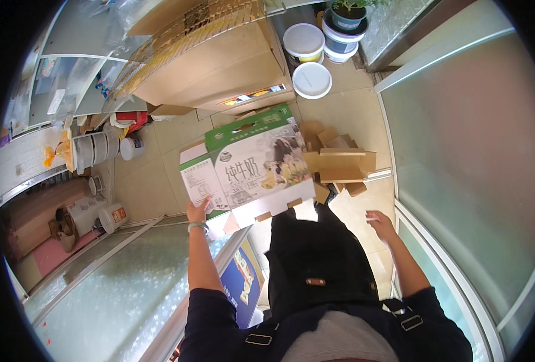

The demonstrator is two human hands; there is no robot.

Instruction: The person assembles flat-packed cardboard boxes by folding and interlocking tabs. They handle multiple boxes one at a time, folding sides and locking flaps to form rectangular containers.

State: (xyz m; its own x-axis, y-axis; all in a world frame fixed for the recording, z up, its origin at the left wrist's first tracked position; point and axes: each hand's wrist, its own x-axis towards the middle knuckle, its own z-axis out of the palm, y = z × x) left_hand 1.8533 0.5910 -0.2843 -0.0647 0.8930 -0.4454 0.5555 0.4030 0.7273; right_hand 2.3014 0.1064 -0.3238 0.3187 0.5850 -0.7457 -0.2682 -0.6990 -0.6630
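Note:
A green and white printed cardboard box [249, 166] with a picture of cows hangs in front of me, its flaps opened out. My left hand [198, 211] grips the box by its lower left corner, with the thumb on the printed face and the other fingers mostly hidden. To the right, my right hand [382, 225] is apart from the box, its fingers loosely bent and nothing visible in them. Several small opened brown cartons [343, 164] lie on the floor just right of the box, near my feet.
A large brown cardboard box [219, 72] stands ahead, with a wire rack on top. White lidded buckets [311, 81] and a potted plant [348, 15] are at the far right. Frosted glass panels [472, 133] flank both sides. A blue printed box [241, 289] leans at my left.

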